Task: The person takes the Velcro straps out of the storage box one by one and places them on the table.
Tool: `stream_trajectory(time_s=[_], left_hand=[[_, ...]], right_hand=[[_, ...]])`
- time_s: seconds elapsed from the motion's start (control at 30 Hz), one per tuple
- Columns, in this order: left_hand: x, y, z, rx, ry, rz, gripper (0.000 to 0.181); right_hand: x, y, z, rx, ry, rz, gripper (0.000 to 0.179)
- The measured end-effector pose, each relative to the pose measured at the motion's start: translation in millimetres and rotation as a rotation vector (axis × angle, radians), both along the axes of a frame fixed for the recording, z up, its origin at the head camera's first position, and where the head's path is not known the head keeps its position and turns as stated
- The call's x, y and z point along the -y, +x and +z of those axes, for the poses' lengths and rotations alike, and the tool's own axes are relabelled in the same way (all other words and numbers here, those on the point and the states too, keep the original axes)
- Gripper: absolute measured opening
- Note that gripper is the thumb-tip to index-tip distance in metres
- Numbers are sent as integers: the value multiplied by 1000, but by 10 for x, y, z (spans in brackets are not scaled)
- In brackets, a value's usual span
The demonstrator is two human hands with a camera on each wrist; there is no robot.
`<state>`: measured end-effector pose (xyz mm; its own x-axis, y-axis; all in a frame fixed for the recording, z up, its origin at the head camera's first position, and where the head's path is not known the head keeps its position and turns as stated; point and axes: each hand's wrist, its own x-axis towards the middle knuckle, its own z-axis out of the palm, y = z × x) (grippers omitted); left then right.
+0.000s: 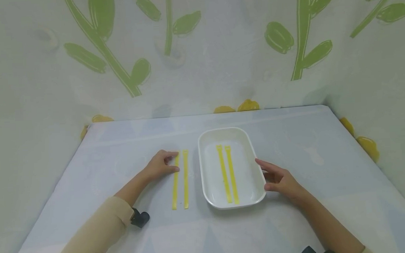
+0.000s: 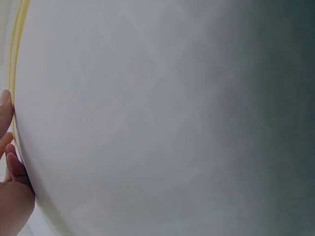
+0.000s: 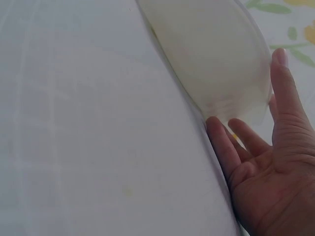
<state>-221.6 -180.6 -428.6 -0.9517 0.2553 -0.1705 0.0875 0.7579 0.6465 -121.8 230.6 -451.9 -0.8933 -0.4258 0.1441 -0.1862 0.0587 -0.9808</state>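
Two flat yellow straps lie side by side on the table in the head view, the left strap (image 1: 175, 189) and the right strap (image 1: 186, 181), which has a slotted head like a cable tie's. My left hand (image 1: 160, 165) reaches the upper part of the left strap, thumb and index fingertips apart along it. Right of them stands a white tray (image 1: 205, 172) with two more such straps (image 1: 231, 174) in it. My right hand (image 1: 282, 181) touches the tray's right side with thumb and fingertips; in the right wrist view its fingers (image 3: 285, 88) are fairly straight against the tray wall.
A pale cloth covers the table (image 1: 310, 143). Behind it and at both sides rise curtain walls (image 1: 226, 64) printed with green leaves and yellow flowers. Dark wrist devices (image 1: 139, 217) are worn on both arms.
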Motion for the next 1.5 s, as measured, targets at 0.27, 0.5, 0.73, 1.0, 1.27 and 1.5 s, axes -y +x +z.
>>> stream_trajectory(time_s=[0.27,0.5,0.73,1.0,1.27,1.5], left_hand=[[-35,-11,23,21,-24,49,62],[-33,-40,73,68,-19,66,66],[-37,-76,168,63,62,25,69],[-160,-210,379,81,144,-16,68],[-284,-331,693,133,138,-68,70],[-364,-410,903,167,211,-156,69]], right_hand=[[8,4,1,9,2,-12,69],[6,-3,-17,8,8,-20,69],[12,-7,-19,14,3,-18,69],[5,-3,-13,19,14,-28,69],[20,23,-1,49,38,-41,70],[17,19,15,46,41,-47,70]])
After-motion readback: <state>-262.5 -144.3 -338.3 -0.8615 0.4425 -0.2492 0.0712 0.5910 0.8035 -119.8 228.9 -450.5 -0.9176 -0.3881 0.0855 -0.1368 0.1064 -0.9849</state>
